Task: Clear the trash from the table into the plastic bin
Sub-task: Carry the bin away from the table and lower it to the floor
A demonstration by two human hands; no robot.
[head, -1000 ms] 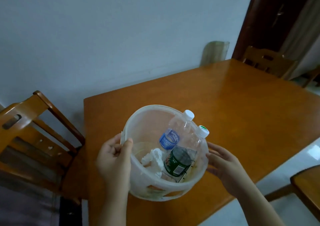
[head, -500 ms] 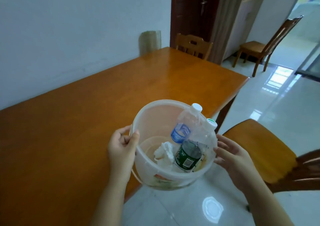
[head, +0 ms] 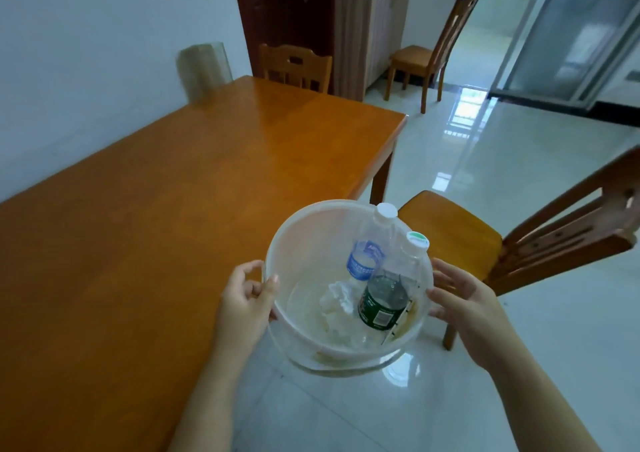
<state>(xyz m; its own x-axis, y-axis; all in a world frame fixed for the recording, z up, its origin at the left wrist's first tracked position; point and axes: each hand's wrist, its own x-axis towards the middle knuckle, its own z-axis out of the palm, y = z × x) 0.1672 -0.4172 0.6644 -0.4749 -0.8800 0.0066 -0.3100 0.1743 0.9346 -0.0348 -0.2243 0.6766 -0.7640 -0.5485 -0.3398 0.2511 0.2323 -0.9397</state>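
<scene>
We see the plastic bin, a translucent white pail, held in the air past the near edge of the wooden table, with pale tiled floor showing beneath it. The left hand is closed on the bin's left rim, thumb hooked over the lip and fingers curled against the outer wall. The right hand is spread wide, fingers extended; it lies against or just beside the bin's right wall, and we cannot tell whether it presses there. Inside the bin, a clear bottle with a blue label leans against the far right wall, its white cap at the rim. Beside it a bottle with a dark green label also leans right, its cap rising just above the rim. Crumpled white tissue lies on the bin's floor to the left of the bottles. The table's top is bare as far as it shows, and its right edge runs back to a far corner, with one leg visible under it. A wooden chair stands just right of the bin, its seat close behind the rim. Another chair sits at the table's far end, a third chair well apart near the doorway. Open floor spreads to the right.
</scene>
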